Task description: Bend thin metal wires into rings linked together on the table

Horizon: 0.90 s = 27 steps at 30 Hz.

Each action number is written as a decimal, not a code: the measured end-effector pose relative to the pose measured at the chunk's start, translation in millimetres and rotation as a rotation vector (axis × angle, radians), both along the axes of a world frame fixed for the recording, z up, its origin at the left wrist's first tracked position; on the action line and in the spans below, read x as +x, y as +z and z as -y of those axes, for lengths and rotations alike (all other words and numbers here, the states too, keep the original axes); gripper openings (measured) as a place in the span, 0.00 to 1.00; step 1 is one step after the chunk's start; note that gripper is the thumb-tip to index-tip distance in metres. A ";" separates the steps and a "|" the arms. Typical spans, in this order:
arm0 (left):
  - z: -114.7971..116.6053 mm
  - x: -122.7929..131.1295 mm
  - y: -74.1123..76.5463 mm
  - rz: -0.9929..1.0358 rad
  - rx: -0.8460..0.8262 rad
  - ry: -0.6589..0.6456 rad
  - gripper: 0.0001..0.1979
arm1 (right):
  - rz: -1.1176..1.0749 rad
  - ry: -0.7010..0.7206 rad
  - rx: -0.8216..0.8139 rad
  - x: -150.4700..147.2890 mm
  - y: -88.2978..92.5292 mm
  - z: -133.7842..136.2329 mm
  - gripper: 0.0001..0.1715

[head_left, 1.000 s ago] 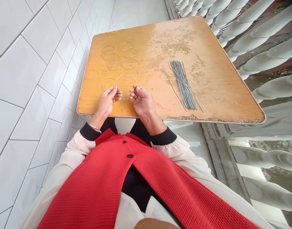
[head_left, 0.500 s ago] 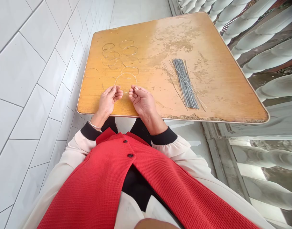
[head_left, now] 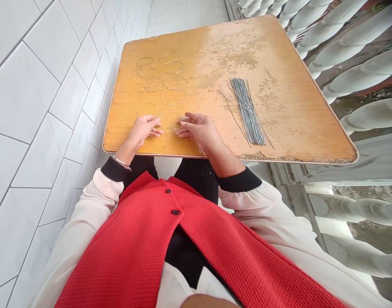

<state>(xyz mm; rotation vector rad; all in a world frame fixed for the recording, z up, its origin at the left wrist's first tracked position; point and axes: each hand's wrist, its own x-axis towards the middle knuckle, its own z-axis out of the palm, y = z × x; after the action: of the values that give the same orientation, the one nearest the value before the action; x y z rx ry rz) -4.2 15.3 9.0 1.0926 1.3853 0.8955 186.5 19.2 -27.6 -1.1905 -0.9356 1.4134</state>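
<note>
I see the right hand [head_left: 200, 130] has moved off the thin wire [head_left: 165, 113], fingers [head_left: 186, 133] spread and apparently empty, while the left hand [head_left: 143, 130], left of the wire bundle [head_left: 247, 112], curls with its hold unclear.

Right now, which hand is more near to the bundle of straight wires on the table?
The right hand is nearer: it is to the left of the bundle of straight wires, with a gap of bare tabletop between. The left hand is farther, on the other side of the right hand.
</note>
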 end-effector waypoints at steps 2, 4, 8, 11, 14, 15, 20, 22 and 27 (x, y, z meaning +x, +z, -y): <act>-0.3 -5.4 -3.4 -0.135 0.087 0.024 0.13 | 0.125 -0.032 0.062 9.4 -7.9 -3.1 0.14; -0.1 -12.4 -9.0 -0.290 0.213 0.020 0.14 | 0.322 -0.034 0.109 19.8 -13.2 -4.2 0.14; 0.6 -20.1 -15.2 -0.531 0.486 -0.077 0.09 | 0.657 -0.041 0.303 36.3 -12.8 -2.3 0.10; -0.4 -14.4 -12.5 -0.604 0.583 -0.230 0.09 | 0.746 -0.035 0.406 41.6 -9.4 -1.9 0.07; -4.3 -4.3 -10.6 -0.668 0.628 -0.372 0.08 | 0.735 0.026 0.442 41.1 -9.9 -4.7 0.04; -6.1 -1.5 -11.0 -0.695 0.637 -0.404 0.07 | 0.726 0.044 0.441 39.8 -10.9 -6.0 0.04; -12.9 2.7 -18.1 -0.786 0.669 -0.477 0.04 | 0.673 0.087 0.416 27.2 -16.3 -10.6 0.07; -14.8 0.6 -20.7 -0.804 0.675 -0.478 0.04 | 0.685 0.084 0.436 20.6 -17.3 -12.4 0.08; -27.3 -7.7 -25.3 -0.844 0.687 -0.429 0.05 | 0.790 0.126 0.530 1.2 -16.9 -25.6 0.08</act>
<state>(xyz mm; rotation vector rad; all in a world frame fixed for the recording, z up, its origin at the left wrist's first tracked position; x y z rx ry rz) -11.9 42.6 -16.4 2.3880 1.4078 0.6034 187.7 44.7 -44.5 -1.2888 -1.8202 0.6707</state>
